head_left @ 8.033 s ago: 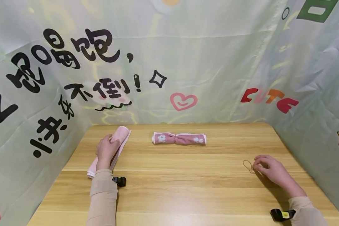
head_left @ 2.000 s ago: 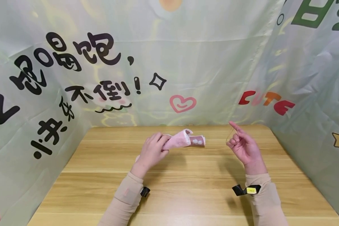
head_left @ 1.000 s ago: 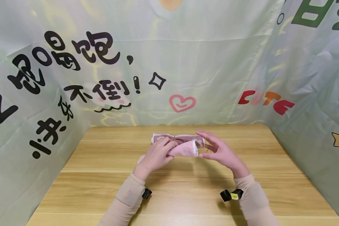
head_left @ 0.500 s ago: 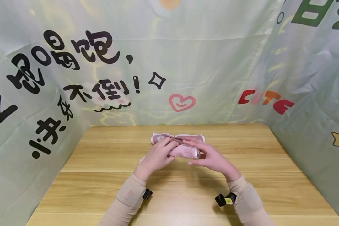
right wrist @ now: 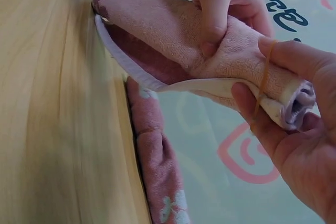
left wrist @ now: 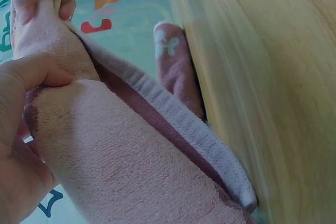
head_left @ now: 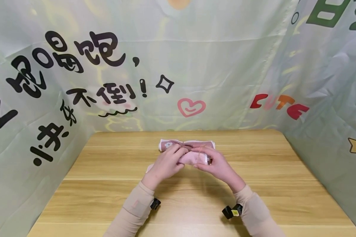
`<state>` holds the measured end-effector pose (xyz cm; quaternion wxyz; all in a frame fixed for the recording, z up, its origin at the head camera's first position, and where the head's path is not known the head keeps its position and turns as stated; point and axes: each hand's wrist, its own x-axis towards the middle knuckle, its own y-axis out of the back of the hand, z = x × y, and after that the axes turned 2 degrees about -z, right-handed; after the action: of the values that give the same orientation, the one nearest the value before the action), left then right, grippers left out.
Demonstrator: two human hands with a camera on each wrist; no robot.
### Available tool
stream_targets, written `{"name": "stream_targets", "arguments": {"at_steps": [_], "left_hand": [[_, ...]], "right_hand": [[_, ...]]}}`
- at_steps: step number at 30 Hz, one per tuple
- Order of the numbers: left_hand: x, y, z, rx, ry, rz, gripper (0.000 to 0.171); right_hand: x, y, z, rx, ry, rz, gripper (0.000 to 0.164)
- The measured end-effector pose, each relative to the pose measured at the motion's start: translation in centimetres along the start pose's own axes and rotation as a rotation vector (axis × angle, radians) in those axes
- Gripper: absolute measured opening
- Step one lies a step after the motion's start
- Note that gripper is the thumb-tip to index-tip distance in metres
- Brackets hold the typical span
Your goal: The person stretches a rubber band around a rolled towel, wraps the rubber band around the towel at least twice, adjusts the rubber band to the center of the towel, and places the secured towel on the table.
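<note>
A rolled light pink towel [head_left: 192,158] is held off the table. My left hand [head_left: 166,162] grips it near the middle, thumb pressed into the terry cloth in the left wrist view. At its right end, my right hand [head_left: 219,166] has thumb and fingers around the roll. A thin tan rubber band [right wrist: 265,77] runs over those fingers and encircles the towel end. One white-edged flap [right wrist: 136,74] of the towel hangs loose, showing a darker pink inner side. Behind lies a second, darker pink rolled towel [head_left: 168,144], cinched at its middle.
The wooden table [head_left: 106,197] extends on all sides of the hands. A printed fabric backdrop [head_left: 225,65] rises at the table's back and sides. Black wrist cameras [head_left: 155,204] sit on both sleeves, close above the table.
Eight seconds ago the light towel lay at the left and the right hand was at the band on the right. Both hands came to the middle; the right hand has slid the band over the towel's end.
</note>
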<state>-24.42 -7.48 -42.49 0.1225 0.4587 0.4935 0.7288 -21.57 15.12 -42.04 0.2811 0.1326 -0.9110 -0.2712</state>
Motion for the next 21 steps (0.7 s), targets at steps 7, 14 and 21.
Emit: {"name": "stream_targets", "arguments": {"at_steps": [7, 14, 21], "left_hand": [[0.0, 0.0, 0.1, 0.003, 0.009, -0.028, 0.039], [0.0, -0.1, -0.1, 0.014, -0.018, -0.005, 0.037], [0.2, -0.1, 0.0, 0.038, -0.039, 0.086, 0.027]], "right_hand": [[0.2, -0.3, 0.0, -0.055, -0.025, 0.046, 0.036], [0.3, -0.6, 0.7, -0.077, -0.058, 0.097, 0.034], [0.2, -1.0, 1.4, -0.089, -0.048, 0.157, 0.033]]}}
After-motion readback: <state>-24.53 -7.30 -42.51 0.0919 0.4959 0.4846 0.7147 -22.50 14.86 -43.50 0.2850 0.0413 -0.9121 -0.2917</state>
